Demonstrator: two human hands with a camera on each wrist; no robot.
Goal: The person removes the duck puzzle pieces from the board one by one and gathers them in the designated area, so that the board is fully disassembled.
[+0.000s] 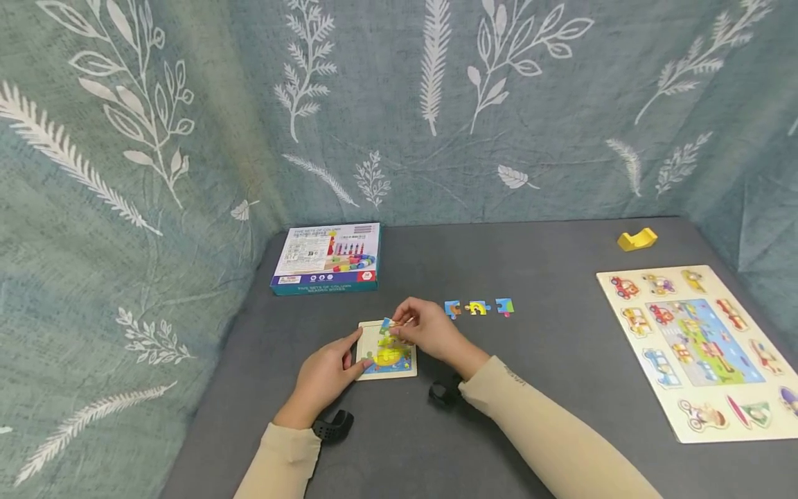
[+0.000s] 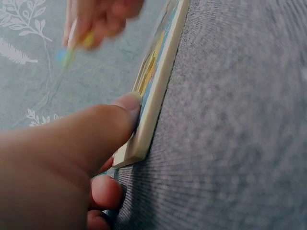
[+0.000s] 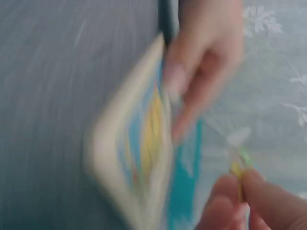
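A small wooden jigsaw tray [image 1: 388, 376] lies on the dark table, with joined yellow, green and blue pieces inside. My left hand [image 1: 325, 378] grips its lower-left corner. In the left wrist view, the thumb [image 2: 125, 108] presses on the rim while other fingers stay low at the side. Over the tray's upper part, my right hand [image 1: 430, 331] pinches a jigsaw piece [image 1: 386, 324] between thumb and fingertips. That piece shows blurred yellow and green in the right wrist view. Three loose jigsaw pieces [image 1: 478, 308] lie in a row to the right, beyond the right hand.
A flat toy box [image 1: 324, 260] lies at the back left. On the right is a large wooden peg puzzle board [image 1: 645, 342] with vehicle pictures. A yellow curved block [image 1: 637, 240] sits behind it. Patterned cloth [image 1: 399, 125] hangs along the back and sides.
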